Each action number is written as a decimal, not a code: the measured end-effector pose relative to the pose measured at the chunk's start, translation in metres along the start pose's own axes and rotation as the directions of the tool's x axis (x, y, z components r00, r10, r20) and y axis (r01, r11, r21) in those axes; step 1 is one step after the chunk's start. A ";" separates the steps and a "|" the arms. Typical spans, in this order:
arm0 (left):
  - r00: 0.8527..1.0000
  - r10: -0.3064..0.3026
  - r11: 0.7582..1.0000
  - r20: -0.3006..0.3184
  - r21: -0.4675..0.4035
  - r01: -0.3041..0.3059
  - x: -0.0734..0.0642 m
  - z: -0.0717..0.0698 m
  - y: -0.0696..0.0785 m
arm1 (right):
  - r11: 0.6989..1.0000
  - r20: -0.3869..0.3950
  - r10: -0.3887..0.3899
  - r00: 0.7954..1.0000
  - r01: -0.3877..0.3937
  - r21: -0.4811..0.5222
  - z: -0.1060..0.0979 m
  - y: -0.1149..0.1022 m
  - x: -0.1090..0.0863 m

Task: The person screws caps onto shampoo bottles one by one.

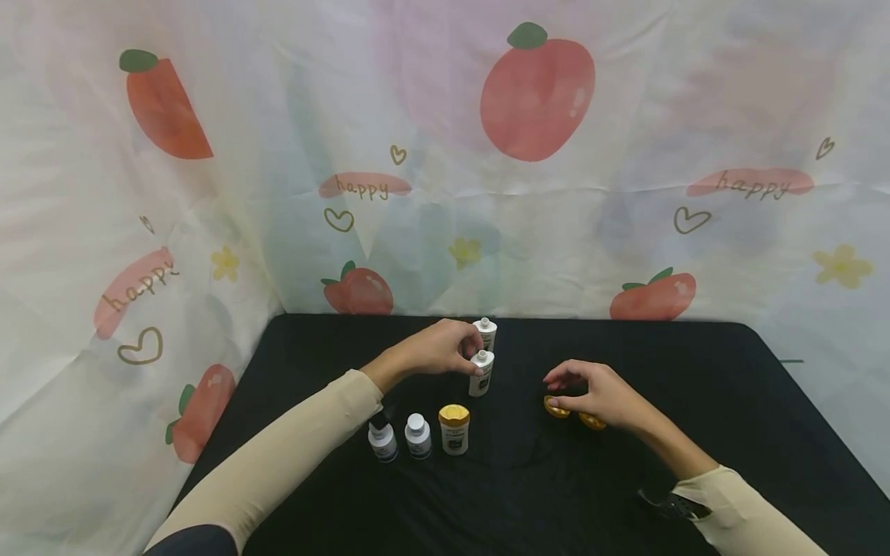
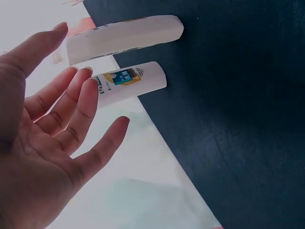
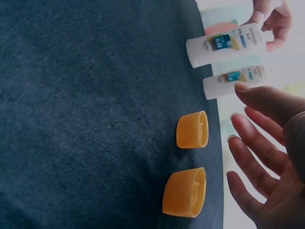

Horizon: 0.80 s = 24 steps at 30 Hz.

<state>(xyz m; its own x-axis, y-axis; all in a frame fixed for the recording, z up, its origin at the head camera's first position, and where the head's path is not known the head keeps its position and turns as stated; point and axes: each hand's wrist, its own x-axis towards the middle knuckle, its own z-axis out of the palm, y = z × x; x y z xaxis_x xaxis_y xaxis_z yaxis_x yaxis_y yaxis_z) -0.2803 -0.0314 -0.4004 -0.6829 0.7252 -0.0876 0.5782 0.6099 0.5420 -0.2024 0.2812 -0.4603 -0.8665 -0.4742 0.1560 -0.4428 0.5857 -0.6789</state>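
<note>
Two white bottles without caps stand one behind the other on the black tabletop. My left hand (image 1: pixel 445 347) is at the top of the front bottle (image 1: pixel 480 381), its thumb and fingers spread to either side of the neck. In the left wrist view those fingers are parted and relaxed. Behind it, the back bottle (image 1: pixel 489 338) is partly hidden by the front one. To the right, my right hand (image 1: pixel 599 392) hovers with loosely bent, separated fingers and holds nothing. Two yellow caps, one (image 3: pixel 189 131) and a second (image 3: pixel 181 196), lie on the table just below it.
Nearer to me stand a white bottle with a yellow cap (image 1: pixel 455 437), a small white-capped bottle (image 1: pixel 418 442) and a black-capped bottle (image 1: pixel 383 444) in a row. The black table (image 1: pixel 327 347) meets a fruit-patterned cloth (image 1: pixel 431 232) behind and at the left.
</note>
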 end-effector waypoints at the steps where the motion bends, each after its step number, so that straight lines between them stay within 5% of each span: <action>1: 1.000 -0.005 1.000 0.008 0.009 0.005 0.000 0.000 0.001 | 1.000 0.002 0.001 1.000 -0.001 -0.005 0.000 0.001 0.000; 14: 0.999 -0.025 0.994 0.038 0.111 0.021 0.007 -0.001 0.003 | 0.999 0.003 -0.012 1.000 0.012 -0.030 0.001 0.009 -0.004; 24: 0.998 -0.053 0.995 0.029 0.088 0.050 0.011 0.005 0.004 | 0.999 0.010 -0.003 1.000 0.003 -0.050 0.003 0.014 -0.006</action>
<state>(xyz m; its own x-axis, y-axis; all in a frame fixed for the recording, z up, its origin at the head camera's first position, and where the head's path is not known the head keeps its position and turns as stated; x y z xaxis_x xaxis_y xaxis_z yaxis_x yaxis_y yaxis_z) -0.2836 -0.0192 -0.4031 -0.6991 0.7012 -0.1402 0.5803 0.6709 0.4616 -0.2024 0.2906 -0.4731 -0.8628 -0.4827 0.1504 -0.4567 0.6165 -0.6414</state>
